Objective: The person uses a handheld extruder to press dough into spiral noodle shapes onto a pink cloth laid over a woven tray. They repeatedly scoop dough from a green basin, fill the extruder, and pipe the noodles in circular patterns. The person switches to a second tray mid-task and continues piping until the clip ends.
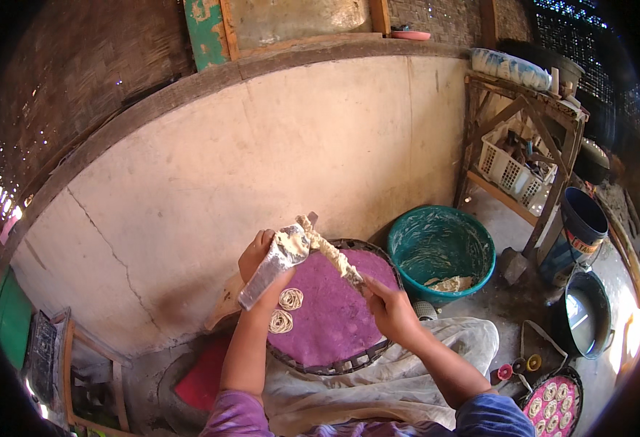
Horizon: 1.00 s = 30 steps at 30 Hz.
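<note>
The left hand [262, 256] has its fingers closed around a dough-smeared press [276, 264], held over a round tray [313, 364] with purple cloth. Two noodle coils [286, 309] lie on the cloth. The right hand [389, 309] grips the press handle [338, 262]. Further right stands a teal basin [440, 251].

purple tray [334, 320] bearing two noodle coils [286, 310]

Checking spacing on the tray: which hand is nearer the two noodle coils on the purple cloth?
Left. The left hand, holding the metal press, sits just above the coils; the right hand is farther right, across the purple cloth.
</note>
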{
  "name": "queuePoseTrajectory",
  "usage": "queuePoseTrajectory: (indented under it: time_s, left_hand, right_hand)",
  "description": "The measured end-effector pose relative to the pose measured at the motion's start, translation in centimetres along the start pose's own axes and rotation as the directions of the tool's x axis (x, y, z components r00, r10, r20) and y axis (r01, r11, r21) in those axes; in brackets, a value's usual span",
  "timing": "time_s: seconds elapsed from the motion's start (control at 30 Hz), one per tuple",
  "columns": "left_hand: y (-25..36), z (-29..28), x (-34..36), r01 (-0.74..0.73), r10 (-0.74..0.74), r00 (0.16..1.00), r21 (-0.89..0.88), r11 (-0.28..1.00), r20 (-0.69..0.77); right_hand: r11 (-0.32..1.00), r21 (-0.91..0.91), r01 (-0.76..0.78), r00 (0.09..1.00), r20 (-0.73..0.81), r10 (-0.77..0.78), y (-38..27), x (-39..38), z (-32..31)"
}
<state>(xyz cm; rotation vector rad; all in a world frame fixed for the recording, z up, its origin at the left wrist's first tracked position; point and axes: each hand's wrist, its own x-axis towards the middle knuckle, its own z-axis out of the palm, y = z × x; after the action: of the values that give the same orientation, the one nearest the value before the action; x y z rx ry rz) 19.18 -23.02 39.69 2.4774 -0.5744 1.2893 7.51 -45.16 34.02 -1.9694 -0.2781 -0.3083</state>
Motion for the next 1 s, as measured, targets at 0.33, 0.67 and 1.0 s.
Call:
queuePoseTrajectory:
  time_s: [0.33, 0.67, 1.0]
  left_hand:
    - [-0.9, 2.1, 0.2, -0.025, 0.028, 1.0, -0.295, 0.955, 0.003]
    - [-5.3, -9.2, 1.0, 0.208, -0.486, 0.873, -0.878, 0.431, -0.031]
    - [0.3, 0.9, -2.9, 0.094, -0.162, 0.841, -0.435, -0.895, 0.517]
  right_hand:
    - [0.856, 0.472, -0.21, 0.955, 0.285, 0.077, 1.8, -1.6, -0.4]
    - [0.041, -0.927, -0.372, 0.778, -0.288, 0.559, 20.5, 0.2, -14.3]
    - [-0.097, 0.563, -0.82, 0.568, 0.822, -0.028, 1.3, -1.2, 3.1]
